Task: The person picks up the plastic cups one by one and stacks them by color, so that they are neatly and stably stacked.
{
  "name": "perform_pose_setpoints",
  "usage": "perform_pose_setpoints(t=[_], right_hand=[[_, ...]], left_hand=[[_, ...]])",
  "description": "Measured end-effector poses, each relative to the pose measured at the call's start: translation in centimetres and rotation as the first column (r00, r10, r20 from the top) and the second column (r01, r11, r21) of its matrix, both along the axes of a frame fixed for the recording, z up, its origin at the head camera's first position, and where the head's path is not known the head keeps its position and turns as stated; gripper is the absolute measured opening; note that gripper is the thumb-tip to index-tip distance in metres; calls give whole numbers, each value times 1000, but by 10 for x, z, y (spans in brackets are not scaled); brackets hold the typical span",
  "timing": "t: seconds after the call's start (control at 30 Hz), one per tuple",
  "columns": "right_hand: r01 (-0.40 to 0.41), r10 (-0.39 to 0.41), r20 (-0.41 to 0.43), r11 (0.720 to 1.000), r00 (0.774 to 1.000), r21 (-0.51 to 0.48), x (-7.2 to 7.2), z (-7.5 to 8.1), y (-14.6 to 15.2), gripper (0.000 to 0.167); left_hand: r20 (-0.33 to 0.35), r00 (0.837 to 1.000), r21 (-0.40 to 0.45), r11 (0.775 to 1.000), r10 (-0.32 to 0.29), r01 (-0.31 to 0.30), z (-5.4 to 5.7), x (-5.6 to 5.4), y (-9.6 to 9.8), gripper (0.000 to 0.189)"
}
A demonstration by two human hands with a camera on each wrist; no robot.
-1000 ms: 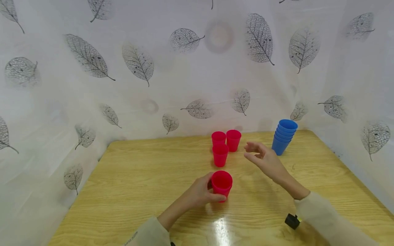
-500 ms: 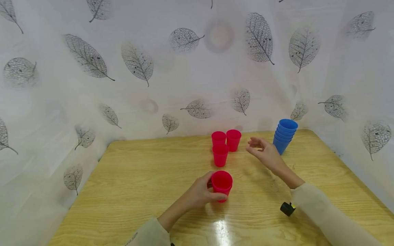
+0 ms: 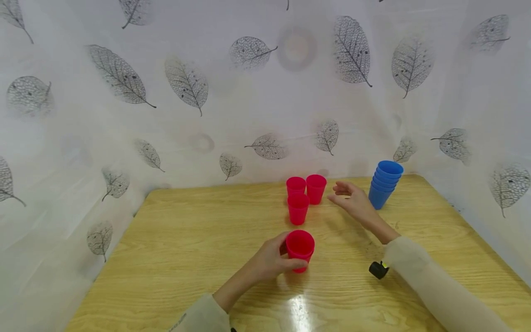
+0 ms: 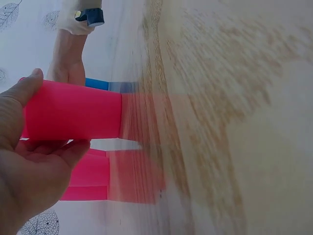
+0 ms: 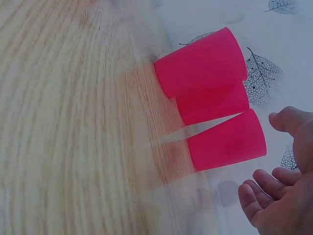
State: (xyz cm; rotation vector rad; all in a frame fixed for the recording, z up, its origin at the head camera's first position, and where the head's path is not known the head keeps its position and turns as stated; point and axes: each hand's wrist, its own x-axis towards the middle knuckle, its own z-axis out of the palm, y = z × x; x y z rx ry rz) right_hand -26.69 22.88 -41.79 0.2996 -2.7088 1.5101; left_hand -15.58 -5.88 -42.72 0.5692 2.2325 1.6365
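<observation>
Cups (image 3: 298, 210) cluster left of a blue stack (image 3: 383, 185), one partly hiding another.

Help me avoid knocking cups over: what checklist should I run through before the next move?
1. Left hand grips the near red cup: ok, thumb and fingers around it.
2. That cup rests on the table: ok.
3. Right hand has hold of a cup: not ok, it holds nothing.
4. The three far red cups stand upright: ok.
5. Blue cup stack standing: ok, behind the right hand.
6. Near red cup is single, not nested: cannot tell.
</observation>
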Motion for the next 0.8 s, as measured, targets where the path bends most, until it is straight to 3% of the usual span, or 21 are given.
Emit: perform_pose_setpoints(t=[0.4, 0.8], right_hand=[[-2, -1, -66, 999, 998, -47, -22, -13, -10, 70], [50, -51, -32, 998, 998, -43, -33, -16, -26, 81]], left_hand=[[-6, 1000, -20, 1000, -3, 3, 0, -2, -2, 58], [-19, 1000, -17, 1000, -24, 23, 0, -3, -5, 56]])
